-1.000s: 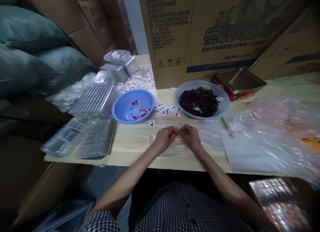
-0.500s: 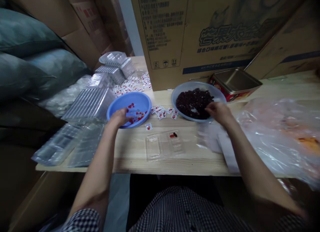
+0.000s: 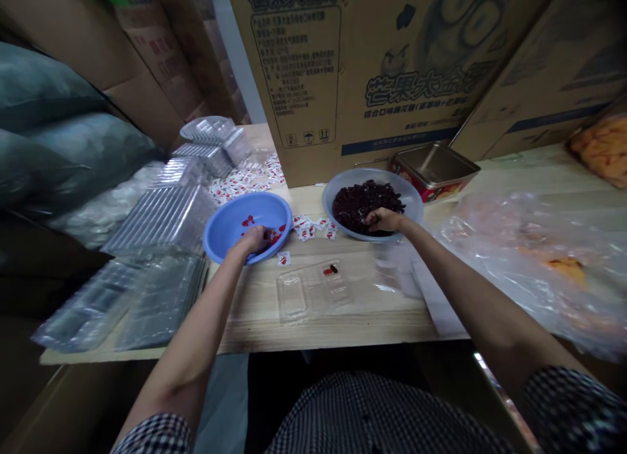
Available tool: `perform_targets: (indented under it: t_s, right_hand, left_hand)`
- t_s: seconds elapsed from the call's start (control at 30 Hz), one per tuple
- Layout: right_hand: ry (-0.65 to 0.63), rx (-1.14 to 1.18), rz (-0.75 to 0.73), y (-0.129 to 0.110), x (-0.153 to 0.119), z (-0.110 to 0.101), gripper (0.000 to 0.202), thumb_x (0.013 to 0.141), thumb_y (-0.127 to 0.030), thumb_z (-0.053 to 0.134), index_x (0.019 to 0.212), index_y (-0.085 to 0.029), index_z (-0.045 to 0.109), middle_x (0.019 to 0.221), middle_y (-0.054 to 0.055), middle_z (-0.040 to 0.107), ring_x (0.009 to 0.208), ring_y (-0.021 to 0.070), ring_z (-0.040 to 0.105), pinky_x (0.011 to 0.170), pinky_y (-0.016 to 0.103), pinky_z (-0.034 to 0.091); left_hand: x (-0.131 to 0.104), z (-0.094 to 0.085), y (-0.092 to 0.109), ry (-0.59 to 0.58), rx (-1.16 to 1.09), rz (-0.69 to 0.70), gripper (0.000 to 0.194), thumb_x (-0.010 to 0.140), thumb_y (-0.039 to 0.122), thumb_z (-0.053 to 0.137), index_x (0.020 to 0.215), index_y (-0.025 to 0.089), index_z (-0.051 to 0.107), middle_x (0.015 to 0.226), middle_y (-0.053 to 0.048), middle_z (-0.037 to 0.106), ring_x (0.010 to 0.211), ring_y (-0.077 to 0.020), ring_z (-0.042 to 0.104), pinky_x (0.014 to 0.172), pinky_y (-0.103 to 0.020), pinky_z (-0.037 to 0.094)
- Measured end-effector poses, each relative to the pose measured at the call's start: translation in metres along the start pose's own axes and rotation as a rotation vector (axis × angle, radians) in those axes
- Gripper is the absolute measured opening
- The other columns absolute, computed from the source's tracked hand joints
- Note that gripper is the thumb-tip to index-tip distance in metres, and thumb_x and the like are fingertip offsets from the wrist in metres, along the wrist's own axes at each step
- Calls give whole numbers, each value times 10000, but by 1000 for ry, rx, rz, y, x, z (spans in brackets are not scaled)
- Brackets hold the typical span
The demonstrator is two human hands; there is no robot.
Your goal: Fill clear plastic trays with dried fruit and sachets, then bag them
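Note:
My left hand (image 3: 255,237) reaches into a blue basin (image 3: 213,235), its fingers curled down among small red pieces (image 3: 248,221). What its fingertips hold, if anything, is hidden. Inside a pale translucent bowl (image 3: 415,209), my right hand (image 3: 385,220) has its fingers pinched together at the heap of dark, glossy pieces (image 3: 365,199). I cannot make out what lies between them. In front of both bowls lies a clear plastic tray (image 3: 292,296) with compartments. One red piece (image 3: 327,271) and one dark piece (image 3: 334,268) sit side by side in its upper right compartment.
Small printed sachets (image 3: 307,228) lie between the bowls, with more piled behind. Stacked clear trays (image 3: 161,212) fill the left side. A large carton (image 3: 304,81) stands behind; a metal tin (image 3: 435,170) is beside the bowl. Plastic bags (image 3: 514,264) cover the right.
My left hand has moved right and deeper into the blue basin, over the red pieces. My right hand has moved left from the bowl's edge into the dark heap. The view has shifted slightly.

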State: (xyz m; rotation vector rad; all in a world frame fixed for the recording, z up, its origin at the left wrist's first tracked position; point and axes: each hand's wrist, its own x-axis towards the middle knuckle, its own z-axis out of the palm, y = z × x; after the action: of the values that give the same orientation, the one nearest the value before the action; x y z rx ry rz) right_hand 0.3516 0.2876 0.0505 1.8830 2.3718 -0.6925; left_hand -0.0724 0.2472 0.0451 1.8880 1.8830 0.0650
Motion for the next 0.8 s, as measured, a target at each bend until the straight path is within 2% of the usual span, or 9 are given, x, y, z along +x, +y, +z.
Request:
perform_targets:
  t_s: [0.13, 0.23, 0.37, 0.47, 0.57, 0.67, 0.8]
  right_hand:
    - [51, -19, -14, -3, 4, 6, 147, 738, -90, 684, 840, -186, 727, 890, 4, 731, 851, 138, 643, 745, 177, 456]
    - [69, -33, -13, -1, 6, 10, 180, 727, -51, 669, 848, -174, 721, 936, 45, 729, 903, 163, 645, 755, 190, 443]
    - [49, -27, -3, 7, 10, 13, 274, 640, 22, 681, 831, -169, 726, 862, 49, 726, 822, 176, 656, 694, 209, 441]
    - [76, 9, 27, 12, 9, 14, 187, 633, -6, 713, 718, -172, 703, 760, 36, 705, 754, 174, 651, 654, 217, 440]
    - [155, 56, 87, 17, 4, 8, 115, 682, -108, 739, 660, -186, 658, 661, 10, 668, 676, 162, 632, 609, 223, 435]
    - [301, 169, 90, 17, -11, -3, 85, 727, -180, 715, 711, -194, 632, 677, 6, 670, 651, 150, 618, 602, 228, 441]
    - [511, 558, -122, -1, -48, -8, 116, 756, -289, 676, 776, -185, 628, 641, 17, 649, 592, 158, 590, 567, 257, 441]
  left_hand:
    - [-5, -3, -6, 150, -119, -5, 58, 691, 194, 676, 679, 196, 619, 721, -61, 682, 817, -246, 653, 768, -305, 458]
    - [-11, -4, -11, 239, -306, -22, 113, 701, 229, 717, 737, 183, 619, 701, -49, 666, 785, -228, 652, 780, -319, 482]
    - [-20, -4, -12, 267, -576, -29, 242, 664, 272, 786, 796, 147, 626, 684, -32, 666, 678, -186, 659, 724, -323, 537]
    - [-31, -3, -10, 292, -707, -7, 322, 683, 315, 795, 897, 128, 646, 764, -48, 698, 709, -174, 685, 743, -330, 564]
    - [-45, -3, -5, 324, -935, 35, 401, 665, 398, 823, 910, 120, 669, 784, -56, 712, 682, -169, 684, 715, -328, 571]
    - [-56, 1, 2, 368, -1122, 83, 448, 631, 464, 836, 872, 125, 671, 787, -52, 711, 679, -164, 679, 654, -290, 554]
    - [-60, 7, 13, 400, -1131, 76, 381, 636, 409, 821, 839, 147, 632, 763, -31, 686, 714, -166, 673, 658, -277, 538]
